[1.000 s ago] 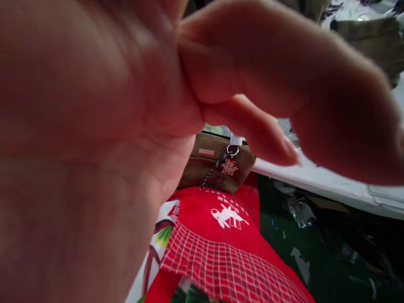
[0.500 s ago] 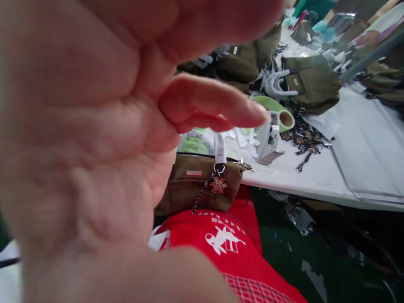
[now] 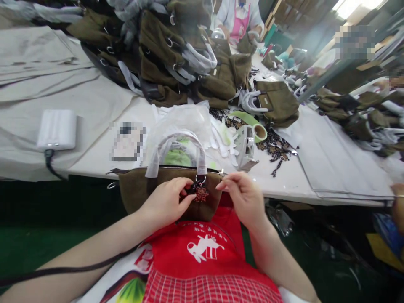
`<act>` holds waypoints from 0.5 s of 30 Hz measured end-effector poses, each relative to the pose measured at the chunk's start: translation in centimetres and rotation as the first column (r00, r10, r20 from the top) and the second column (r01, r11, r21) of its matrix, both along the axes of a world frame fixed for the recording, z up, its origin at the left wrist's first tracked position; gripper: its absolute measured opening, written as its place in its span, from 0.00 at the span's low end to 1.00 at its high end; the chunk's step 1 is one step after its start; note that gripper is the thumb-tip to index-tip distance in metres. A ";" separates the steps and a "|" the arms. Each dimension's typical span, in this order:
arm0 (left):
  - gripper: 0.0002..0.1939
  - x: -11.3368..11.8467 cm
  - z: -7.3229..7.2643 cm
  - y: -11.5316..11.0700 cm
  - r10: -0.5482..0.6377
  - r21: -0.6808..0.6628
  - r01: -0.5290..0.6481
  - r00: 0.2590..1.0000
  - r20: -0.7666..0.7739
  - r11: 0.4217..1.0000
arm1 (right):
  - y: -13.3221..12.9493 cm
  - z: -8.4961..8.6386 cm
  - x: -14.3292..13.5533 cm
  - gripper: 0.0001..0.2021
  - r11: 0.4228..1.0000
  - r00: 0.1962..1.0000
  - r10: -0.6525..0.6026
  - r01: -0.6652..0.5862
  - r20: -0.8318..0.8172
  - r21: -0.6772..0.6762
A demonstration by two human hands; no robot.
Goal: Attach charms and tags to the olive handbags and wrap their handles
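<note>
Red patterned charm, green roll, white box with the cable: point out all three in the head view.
Red patterned charm (image 3: 201,194): head view, the middle of its face.
Green roll (image 3: 247,119): head view, its outer green surface.
White box (image 3: 57,128): head view, its top face.

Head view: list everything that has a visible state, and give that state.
Olive-brown fabric handbag: top up, zip closure unclear.
Arched handles: raised, wrapped in translucent plastic.
Reddish flower-shaped charm: hanging below a round silver ring.
Left hand: fingers bent, at the charm.
Right hand: fingers curled, at the handbag's right end.
White boxy device: lying flat, black cable attached.
Pale green roll: on its side.
</note>
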State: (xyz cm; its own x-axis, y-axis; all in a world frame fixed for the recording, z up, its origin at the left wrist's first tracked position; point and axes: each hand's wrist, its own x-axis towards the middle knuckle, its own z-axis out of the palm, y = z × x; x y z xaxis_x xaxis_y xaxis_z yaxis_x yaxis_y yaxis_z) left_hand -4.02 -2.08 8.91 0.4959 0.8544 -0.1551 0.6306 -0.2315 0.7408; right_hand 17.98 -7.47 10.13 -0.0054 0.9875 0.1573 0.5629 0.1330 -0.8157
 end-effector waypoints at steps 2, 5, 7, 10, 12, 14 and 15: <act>0.16 0.9 -0.6 -0.2 0.036 0.005 -0.036 0.998 -0.044 0.999 | 0.2 -1.4 -0.6 0.09 0.998 0.999 0.029 -0.026 0.046 -0.057; 0.14 1.9 -0.8 -0.1 0.070 -0.013 -0.072 0.995 -0.075 0.997 | 0.4 -3.0 -0.9 0.09 0.993 0.992 0.060 -0.048 0.111 -0.109; 0.15 2.2 -0.7 0.1 0.087 -0.017 -0.088 0.993 -0.078 0.996 | 0.5 -3.3 -0.7 0.10 0.994 0.991 0.039 -0.026 0.129 -0.102; 0.16 2.4 -0.8 0.1 0.132 -0.002 -0.133 0.988 -0.075 0.991 | 0.7 -2.9 -0.2 0.09 0.997 0.988 0.003 0.009 0.156 -0.072; 0.16 2.5 -1.1 0.0 0.159 0.013 -0.158 0.985 -0.068 0.987 | 0.8 -2.7 0.0 0.09 0.998 0.983 0.006 0.005 0.182 -0.061; 0.15 2.5 -1.3 0.0 0.168 0.020 -0.167 0.984 -0.064 0.986 | 0.9 -2.6 0.1 0.09 0.998 0.976 0.019 -0.006 0.217 -0.059; 0.14 2.5 -1.4 0.0 0.173 0.021 -0.172 0.983 -0.064 0.985 | 1.0 -2.7 0.0 0.09 0.998 0.971 0.025 -0.012 0.237 -0.057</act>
